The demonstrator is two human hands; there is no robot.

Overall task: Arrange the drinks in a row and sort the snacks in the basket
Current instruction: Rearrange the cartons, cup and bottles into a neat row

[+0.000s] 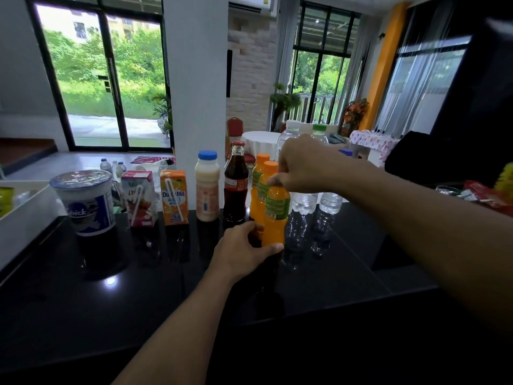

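Observation:
Drinks stand in a row along the far side of the black counter: a sealed cup, a red carton, an orange carton, a milky bottle with a blue cap, a cola bottle, an orange juice bottle and two clear water bottles. A second orange juice bottle stands just in front of the first. My left hand grips its base. My right hand pinches its neck near the cap.
Snack packets lie at the counter's right edge beside a dark bag. A white tray sits at the left. A white pillar rises behind the row. Bare counter lies in front of the drinks.

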